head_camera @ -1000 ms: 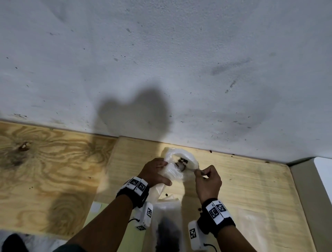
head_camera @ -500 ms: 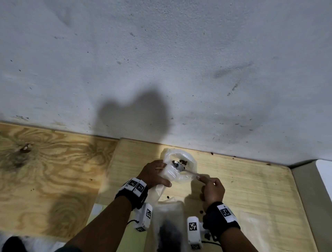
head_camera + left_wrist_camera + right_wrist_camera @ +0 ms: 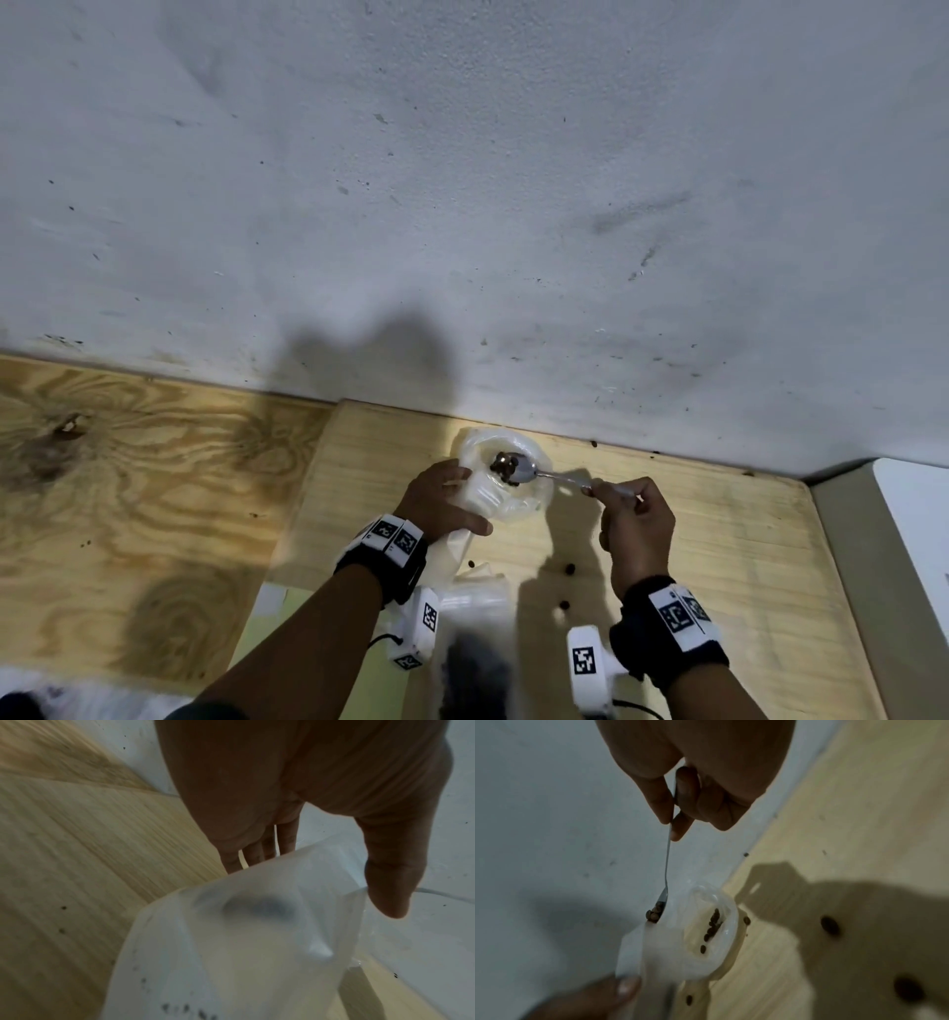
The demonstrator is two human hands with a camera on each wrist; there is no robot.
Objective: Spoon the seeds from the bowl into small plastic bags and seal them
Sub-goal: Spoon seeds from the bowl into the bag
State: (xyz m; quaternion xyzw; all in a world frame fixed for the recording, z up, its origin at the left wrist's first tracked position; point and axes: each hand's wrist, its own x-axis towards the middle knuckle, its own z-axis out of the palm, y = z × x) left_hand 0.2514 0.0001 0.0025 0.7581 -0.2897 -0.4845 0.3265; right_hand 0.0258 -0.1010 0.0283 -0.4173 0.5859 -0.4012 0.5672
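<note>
- The rough grey-white plastered wall (image 3: 462, 180) filled the upper part of the head view, flecked with dark specks and carrying a soft shadow just above the clear plastic bag.
- The knotty, swirl-grained plywood board (image 3: 128, 488) lay well to the left of the bag.
- The pale, straight-grained wooden panel (image 3: 719, 539) lay under the bag and ran back to the foot of the wall.
- The small clear plastic bag (image 3: 506, 496) was held up over the panel near the wall, its mouth spread into an open ring facing upward; a few seeds already lay inside it (image 3: 712, 925).
- The left hand (image 3: 439, 506) held the bag from its left side, fingers curled round the film and thumb pressed on its near edge (image 3: 388, 890).
- The right hand (image 3: 634, 529) was just right of the bag, thumb and forefinger clamped on the spoon's handle (image 3: 672, 815), the other fingers curled under.
- The thin silver metal spoon (image 3: 524, 470) reached leftward from that hand, its bowl over the bag's mouth.
- The small dark brown seeds (image 3: 506, 467) sat heaped in the spoon's bowl at the bag's opening.
- A few loose dark seeds (image 3: 569, 568) lay on the panel just nearer than the bag, between the two wrists.
</note>
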